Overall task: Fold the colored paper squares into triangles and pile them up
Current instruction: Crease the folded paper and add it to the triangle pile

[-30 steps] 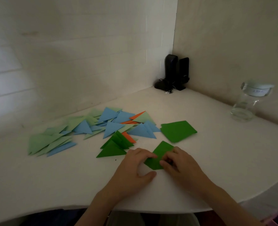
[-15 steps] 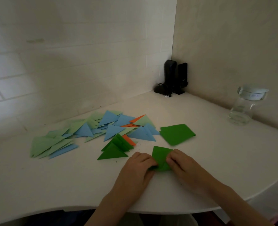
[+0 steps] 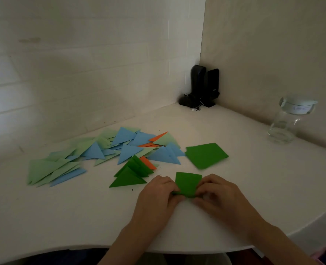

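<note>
Head camera looks down on my left hand [image 3: 156,196] and my right hand [image 3: 218,194], close together near the front edge of the white table [image 3: 62,217], each pinching a side of one dark green paper square [image 3: 188,183] between curled fingers. Its near edge is bent up off the table between my fingertips, and I judge I am midway through the fold. To do it well, I should bring the two opposite corners exactly together, hold them there with one hand, and run a finger of the other along the crease from the middle outward. Just beside my left hand lie dark green folded triangles [image 3: 131,176]; beyond them spreads a loose pile of blue, pale green and orange triangles [image 3: 108,150]. A stack of unfolded green squares [image 3: 206,155] waits behind my right hand. Farther off stand two black speakers [image 3: 204,86] in the corner and a glass jar [image 3: 290,121]; its label is too blurred to read.
</note>
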Motion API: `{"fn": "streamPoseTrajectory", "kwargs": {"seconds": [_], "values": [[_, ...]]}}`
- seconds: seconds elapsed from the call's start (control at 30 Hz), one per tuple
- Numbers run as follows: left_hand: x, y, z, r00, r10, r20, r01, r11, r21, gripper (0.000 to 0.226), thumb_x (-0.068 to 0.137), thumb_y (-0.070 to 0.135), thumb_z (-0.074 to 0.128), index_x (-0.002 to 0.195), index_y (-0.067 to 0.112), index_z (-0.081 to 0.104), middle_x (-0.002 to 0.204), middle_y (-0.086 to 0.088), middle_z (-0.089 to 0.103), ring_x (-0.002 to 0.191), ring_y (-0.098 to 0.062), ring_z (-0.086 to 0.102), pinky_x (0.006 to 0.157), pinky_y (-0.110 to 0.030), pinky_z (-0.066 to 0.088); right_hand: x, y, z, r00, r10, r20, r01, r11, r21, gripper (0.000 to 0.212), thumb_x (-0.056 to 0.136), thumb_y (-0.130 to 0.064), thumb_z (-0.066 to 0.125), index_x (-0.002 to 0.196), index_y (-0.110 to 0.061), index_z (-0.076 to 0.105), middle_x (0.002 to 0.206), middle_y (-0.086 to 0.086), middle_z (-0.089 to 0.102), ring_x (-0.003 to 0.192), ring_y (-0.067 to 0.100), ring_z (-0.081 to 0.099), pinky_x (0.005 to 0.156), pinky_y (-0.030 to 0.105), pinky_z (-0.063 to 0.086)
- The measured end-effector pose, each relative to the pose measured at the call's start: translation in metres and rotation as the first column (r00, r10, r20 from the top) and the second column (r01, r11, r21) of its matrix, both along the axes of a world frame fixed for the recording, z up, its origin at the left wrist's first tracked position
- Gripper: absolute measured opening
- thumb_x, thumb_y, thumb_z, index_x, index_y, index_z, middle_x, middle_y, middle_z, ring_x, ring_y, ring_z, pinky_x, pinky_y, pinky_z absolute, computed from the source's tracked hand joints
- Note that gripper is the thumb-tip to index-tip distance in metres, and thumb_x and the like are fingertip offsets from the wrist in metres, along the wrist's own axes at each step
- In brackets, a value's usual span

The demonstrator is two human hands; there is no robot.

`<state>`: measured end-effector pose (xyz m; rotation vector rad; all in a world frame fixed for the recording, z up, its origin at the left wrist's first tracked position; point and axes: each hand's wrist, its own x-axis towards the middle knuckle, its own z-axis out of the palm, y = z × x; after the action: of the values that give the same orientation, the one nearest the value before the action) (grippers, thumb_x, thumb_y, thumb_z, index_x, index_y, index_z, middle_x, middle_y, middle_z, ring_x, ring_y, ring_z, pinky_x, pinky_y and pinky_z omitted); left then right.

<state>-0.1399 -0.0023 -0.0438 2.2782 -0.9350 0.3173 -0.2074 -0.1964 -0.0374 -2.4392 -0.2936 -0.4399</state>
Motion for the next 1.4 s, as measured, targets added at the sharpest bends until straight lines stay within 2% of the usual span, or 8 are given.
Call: {"fn": "streamPoseTrajectory", "kwargs": {"seconds": [0.13,0.27,0.5,0.6,0.9,1.03,1.17,1.4], "values": [[0.005,0.001,0.002,0.992,0.050,-0.112,-0.054,0.998,-0.036,0.028,0.076,0.048,0.068,0.079,0.020,0.067,0.089,0.011,0.060,0.085,0.000,0.048,0.077,-0.006,0.033,0.005,0.004,-0.001,0.998,-0.045,0.032,0.044,0.998,0.038,0.020,0.078,-0.041,0.059,0.076,-0.023,0.067,0.084,-0.013,0.058,0.074,-0.008,0.053,0.066,0.000,0.035],[0.009,-0.001,0.003,0.973,0.122,-0.198,-0.129,0.991,-0.026,0.027,0.071,0.046,0.075,0.068,0.027,0.056,0.090,0.010,0.053,0.091,-0.005,0.043,0.077,-0.007,0.030,0.005,0.005,-0.004,0.995,-0.085,0.046,0.082,0.994,0.069,0.022,0.076,-0.042,0.061,0.072,-0.021,0.066,0.083,-0.011,0.059,0.073,-0.010,0.052,0.065,0.000,0.033],[0.013,-0.008,0.008,0.955,0.172,-0.241,-0.167,0.985,0.042,0.031,0.073,0.051,0.072,0.076,0.022,0.064,0.092,0.007,0.053,0.093,-0.007,0.044,0.077,-0.018,0.032,0.013,0.010,-0.011,0.971,-0.234,0.053,0.229,0.969,0.093,0.022,0.073,-0.037,0.067,0.059,-0.021,0.059,0.072,-0.008,0.057,0.068,-0.002,0.052,0.060,0.001,0.033],[0.012,-0.011,0.009,0.953,0.194,-0.235,-0.186,0.981,0.053,0.030,0.073,0.053,0.070,0.075,0.024,0.063,0.091,0.008,0.052,0.092,-0.006,0.043,0.074,-0.017,0.029,0.015,0.014,-0.013,0.962,-0.262,0.077,0.255,0.963,0.089,0.022,0.070,-0.036,0.067,0.057,-0.022,0.056,0.069,-0.009,0.054,0.067,0.006,0.052,0.059,0.006,0.036],[0.013,-0.010,0.005,0.956,0.194,-0.219,-0.202,0.979,-0.013,0.025,0.073,0.041,0.076,0.073,0.028,0.056,0.081,0.014,0.050,0.083,-0.004,0.044,0.073,-0.008,0.033,0.012,0.012,-0.009,0.963,-0.261,0.063,0.256,0.964,0.075,0.035,0.063,-0.021,0.084,0.068,-0.026,0.049,0.075,-0.010,0.049,0.074,0.001,0.050,0.064,0.004,0.035],[0.013,-0.006,0.007,0.954,0.141,-0.264,-0.166,0.984,-0.072,0.022,0.074,0.028,0.077,0.080,0.024,0.056,0.081,0.010,0.054,0.081,-0.005,0.049,0.073,-0.017,0.041,0.009,0.008,-0.003,0.966,-0.259,-0.018,0.260,0.960,0.105,0.033,0.064,-0.017,0.083,0.081,-0.025,0.056,0.082,-0.010,0.050,0.081,0.000,0.050,0.066,0.004,0.035],[0.013,-0.009,0.012,0.979,0.051,-0.198,-0.053,0.999,-0.007,0.008,0.084,0.019,0.067,0.091,0.024,0.070,0.092,0.006,0.057,0.090,-0.008,0.049,0.080,-0.015,0.040,0.011,0.004,0.006,0.951,-0.279,-0.132,0.297,0.943,0.151,0.038,0.070,-0.021,0.080,0.099,-0.030,0.056,0.090,-0.015,0.052,0.072,-0.003,0.051,0.065,0.005,0.038],[0.008,-0.005,0.010,0.999,0.006,-0.037,-0.002,0.994,0.108,0.029,0.084,-0.002,0.057,0.090,0.021,0.074,0.097,0.002,0.064,0.092,-0.015,0.055,0.078,-0.031,0.048,0.024,0.006,0.019,0.898,-0.297,-0.324,0.361,0.919,0.157,0.021,0.085,-0.030,0.067,0.102,-0.030,0.055,0.081,-0.010,0.062,0.071,-0.001,0.057,0.056,0.003,0.039]]}}
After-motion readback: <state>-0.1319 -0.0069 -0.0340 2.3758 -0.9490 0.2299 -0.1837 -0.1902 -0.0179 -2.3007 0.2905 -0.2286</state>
